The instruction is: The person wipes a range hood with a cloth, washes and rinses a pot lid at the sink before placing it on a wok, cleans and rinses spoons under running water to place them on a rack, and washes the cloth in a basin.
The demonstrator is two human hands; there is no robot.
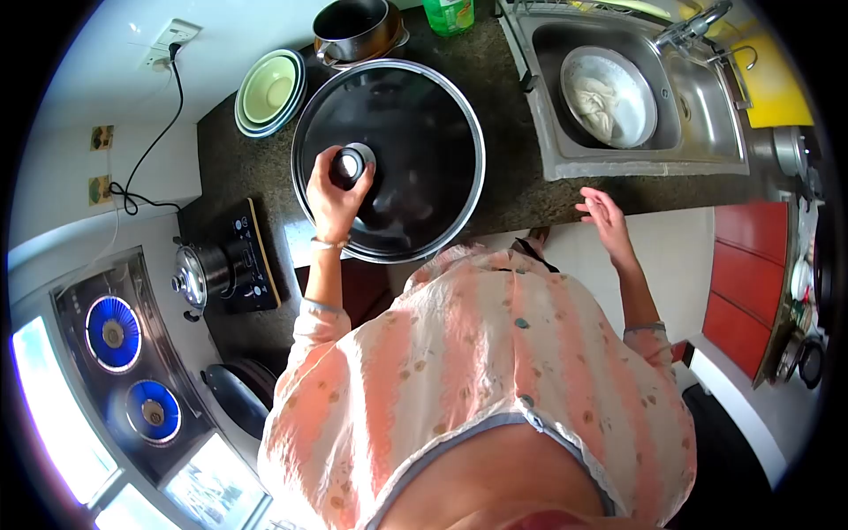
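Black and glossy inside a silver rim, the large round lid [406, 159] lies on the near part of the counter, directly under the left hand [334, 201]. That hand's fingers and thumb are curled round the lid's dark, silver-topped knob [351, 164]. From overhead it is hard to tell whether a pan sits beneath the lid. A bracelet [330, 243] circles the wrist just behind those fingers.

The right hand [605, 223] hangs well to the right of the lid, at the front edge of the speckled countertop [508, 132], its fingers parted and loosely bent in the air.

Ahead and to the left of the left fingers, near the lid's rim, stand nested bowls [269, 91], the innermost pale green. Straight ahead of them, past the far rim, is a stainless saucepan [353, 46], with a green bottle [449, 16] to its right.

Beyond the right fingers, the stainless sink [618, 166] holds a white basin [641, 115] with a pale cloth [594, 106] inside.

Left of the left fingers, a black induction cooktop [251, 247] bears a lidded steel pot [210, 269]. Farther right than the right fingers are red cabinet fronts [746, 283].
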